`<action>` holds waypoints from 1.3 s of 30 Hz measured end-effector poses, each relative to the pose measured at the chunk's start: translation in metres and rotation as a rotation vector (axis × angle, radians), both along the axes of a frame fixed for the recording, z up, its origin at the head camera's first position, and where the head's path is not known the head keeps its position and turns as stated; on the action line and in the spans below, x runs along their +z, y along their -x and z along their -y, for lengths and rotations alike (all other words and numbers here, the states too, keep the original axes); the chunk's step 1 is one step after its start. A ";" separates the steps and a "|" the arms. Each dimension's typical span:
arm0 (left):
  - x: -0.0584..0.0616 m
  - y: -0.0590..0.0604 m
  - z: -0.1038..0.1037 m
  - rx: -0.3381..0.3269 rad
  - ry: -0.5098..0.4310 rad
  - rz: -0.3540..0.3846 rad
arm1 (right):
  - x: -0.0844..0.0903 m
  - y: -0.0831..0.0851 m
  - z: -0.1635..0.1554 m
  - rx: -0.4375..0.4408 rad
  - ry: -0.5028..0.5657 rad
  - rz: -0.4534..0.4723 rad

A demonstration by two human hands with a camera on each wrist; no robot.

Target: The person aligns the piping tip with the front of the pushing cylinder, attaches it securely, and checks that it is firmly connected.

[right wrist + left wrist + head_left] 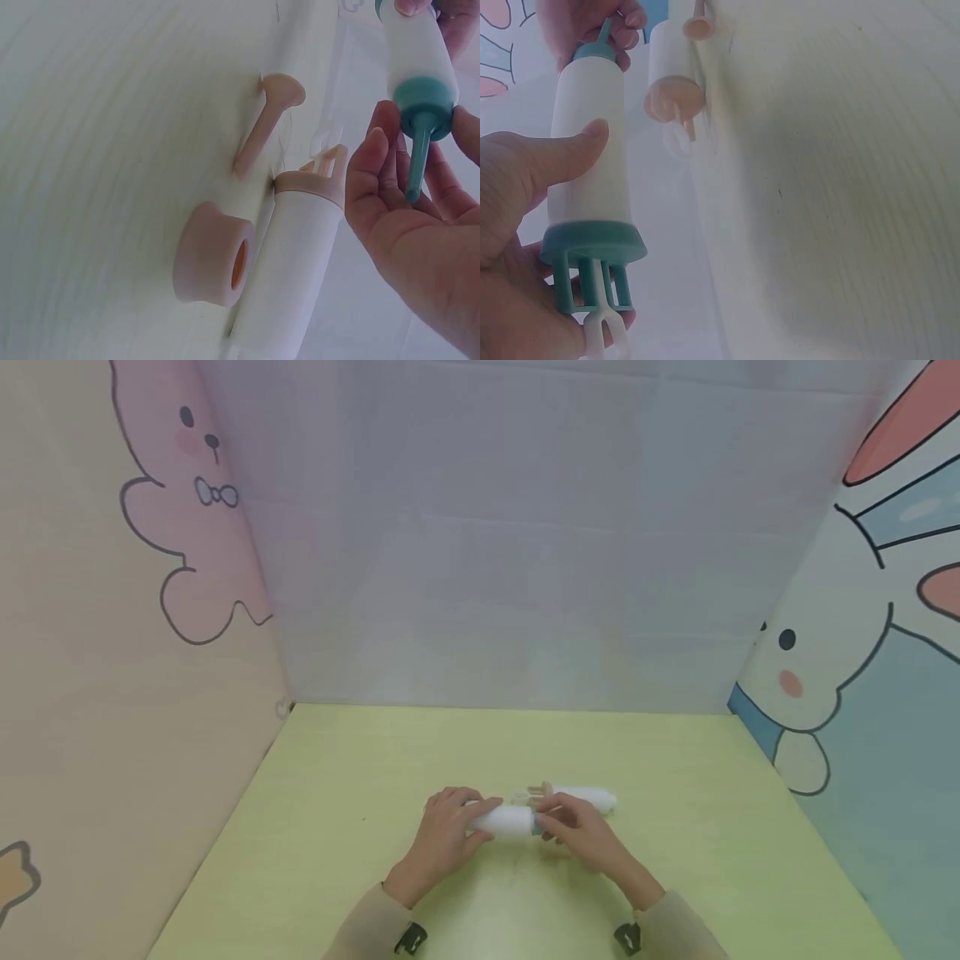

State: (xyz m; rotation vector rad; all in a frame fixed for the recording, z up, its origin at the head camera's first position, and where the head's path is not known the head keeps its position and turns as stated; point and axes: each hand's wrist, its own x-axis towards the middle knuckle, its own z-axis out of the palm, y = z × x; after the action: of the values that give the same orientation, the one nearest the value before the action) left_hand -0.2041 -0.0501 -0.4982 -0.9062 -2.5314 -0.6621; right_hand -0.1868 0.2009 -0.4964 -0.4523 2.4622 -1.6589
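Bottle-shaped white tube with green fittings [506, 821], held lengthwise between two hands above the tabletop [360, 877], about midway between its left and right edges and well short of the far edge. Left hand [450, 827]: fingers and thumb curled round the white body. Right hand [585, 839]: fingertips and thumb pinching the green cap [425, 101] at the other end.

The head view gives the general arrangement but hides the tube's left end behind the left hand. The left-wrist view reveals that end: a flared green collar [594, 241] with prongs, from which a white forked rod [604, 330] projects. The right-wrist view shows the opposite end in full, where a slender green nozzle [419, 165] extends from the cap between the fingers.

Beyond the right hand, a second white tube [588, 797] lies on its side on the tabletop, its pink-beige pronged collar [546, 791] towards the left edge. Two loose parts near it are clearest from the right wrist: a pink-beige ring [210, 255], its opening facing the second tube, and a pink-beige nozzle [262, 127] with a flared end.
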 end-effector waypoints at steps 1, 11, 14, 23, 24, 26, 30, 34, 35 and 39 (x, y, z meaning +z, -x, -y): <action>0.000 -0.001 0.000 0.000 -0.003 0.004 | 0.000 0.000 0.000 0.003 -0.003 -0.006; -0.001 -0.002 -0.001 0.013 0.005 0.030 | 0.001 -0.001 -0.003 0.052 -0.024 -0.054; -0.002 -0.001 -0.001 0.015 0.003 0.037 | 0.000 0.000 -0.004 0.056 -0.051 -0.050; -0.001 0.000 -0.001 0.003 -0.022 0.019 | -0.002 0.003 -0.003 0.060 -0.133 -0.032; -0.002 0.000 -0.001 0.003 -0.021 0.018 | -0.002 0.003 -0.003 0.059 -0.135 -0.031; -0.002 0.000 0.000 0.004 -0.019 0.019 | -0.001 0.003 -0.002 0.061 -0.129 -0.026; -0.002 0.001 0.001 0.007 -0.013 0.009 | 0.000 0.002 0.000 0.064 -0.112 0.000; -0.002 0.002 0.001 0.007 -0.013 0.012 | -0.001 0.002 0.000 0.060 -0.059 0.033; -0.002 0.002 0.001 0.008 -0.013 0.012 | -0.001 0.002 -0.001 0.059 -0.036 0.045; -0.003 0.003 0.001 0.008 -0.017 0.016 | 0.003 0.001 0.000 0.038 -0.025 0.032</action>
State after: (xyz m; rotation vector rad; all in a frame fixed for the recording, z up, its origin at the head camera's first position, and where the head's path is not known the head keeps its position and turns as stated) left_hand -0.2067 -0.0515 -0.5010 -0.8880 -2.5382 -0.6895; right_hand -0.1882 0.2007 -0.4934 -0.4629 2.4331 -1.6059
